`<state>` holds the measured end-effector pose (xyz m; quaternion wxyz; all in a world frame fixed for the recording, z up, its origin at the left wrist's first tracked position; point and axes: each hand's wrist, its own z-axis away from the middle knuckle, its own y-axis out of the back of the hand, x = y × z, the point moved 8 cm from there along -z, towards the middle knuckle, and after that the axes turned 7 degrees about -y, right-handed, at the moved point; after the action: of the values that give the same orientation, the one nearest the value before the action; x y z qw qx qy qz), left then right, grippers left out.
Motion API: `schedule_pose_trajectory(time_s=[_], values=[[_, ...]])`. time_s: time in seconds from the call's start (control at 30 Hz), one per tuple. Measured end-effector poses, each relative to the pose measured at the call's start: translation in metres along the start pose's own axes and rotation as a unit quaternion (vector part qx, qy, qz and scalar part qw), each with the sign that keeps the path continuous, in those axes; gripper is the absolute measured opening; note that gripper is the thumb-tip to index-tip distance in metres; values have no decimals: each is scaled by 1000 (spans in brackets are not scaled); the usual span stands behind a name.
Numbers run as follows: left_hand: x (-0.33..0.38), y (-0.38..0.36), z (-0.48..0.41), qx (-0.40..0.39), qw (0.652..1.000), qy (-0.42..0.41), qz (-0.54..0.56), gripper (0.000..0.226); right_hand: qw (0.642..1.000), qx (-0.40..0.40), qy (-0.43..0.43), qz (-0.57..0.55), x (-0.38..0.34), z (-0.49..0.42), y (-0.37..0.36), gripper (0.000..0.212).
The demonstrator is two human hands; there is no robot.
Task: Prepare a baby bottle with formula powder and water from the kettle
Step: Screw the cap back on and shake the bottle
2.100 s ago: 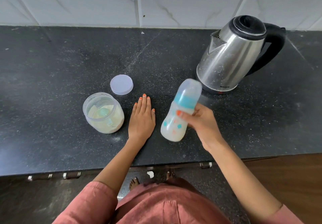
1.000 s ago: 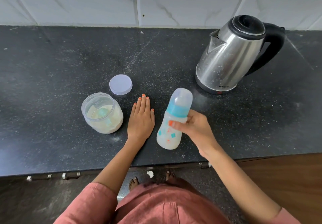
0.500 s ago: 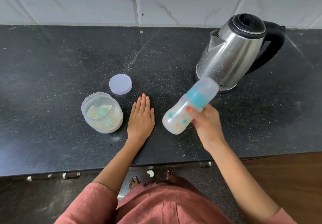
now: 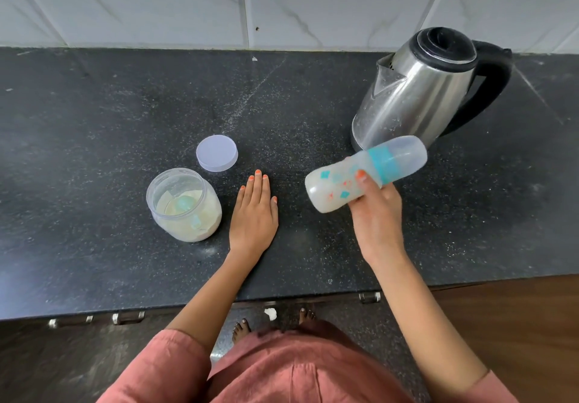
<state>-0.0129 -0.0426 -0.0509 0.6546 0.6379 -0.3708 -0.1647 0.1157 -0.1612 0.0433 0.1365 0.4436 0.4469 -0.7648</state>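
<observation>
Head view, largest things first: the black speckled bench (image 4: 94, 126) fills the middle of the frame, backed by white marble-look wall tiles (image 4: 188, 1) along the top and edged at the bottom by cabinet fronts, a strip of wooden floor at lower right, and the person's pink-red garment. Pale dusting, perhaps spilled powder, streaks the bench toward the upper centre.

At upper right stands the steel kettle (image 4: 416, 89), lid shut, black handle turned to the right; it sits where it sat 2 seconds ago. Left of centre is the open formula jar (image 4: 185, 205), about half full of cream powder with a teal scoop lying in it, and its round lid (image 4: 216, 153) rests flat just beyond it, apart from the jar.

The left hand (image 4: 254, 214) lies flat and slack on the bench beside the jar, palm down, grasping nothing. The right hand (image 4: 376, 211) is closed around the baby bottle (image 4: 354, 177), held clear of the bench at centre right, in front of the kettle's base.

What has changed: 1 second ago the bottle stood nearly upright in that hand; now it is swung almost onto its side, capped teal-collared end pointing right and up, with cloudy white liquid pooled toward the base. That back-and-forth tilt, with the cap on and the kettle back down, suggests filling is finished and the person is shaking to dissolve the powder, a late step in the task.
</observation>
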Motion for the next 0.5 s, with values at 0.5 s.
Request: schedule_pose_trajectory(time_s=[0.5], values=[[-1,-1,1,-12,1000,-1,6,50,977,-65,-88,186,27,16,-10,55]])
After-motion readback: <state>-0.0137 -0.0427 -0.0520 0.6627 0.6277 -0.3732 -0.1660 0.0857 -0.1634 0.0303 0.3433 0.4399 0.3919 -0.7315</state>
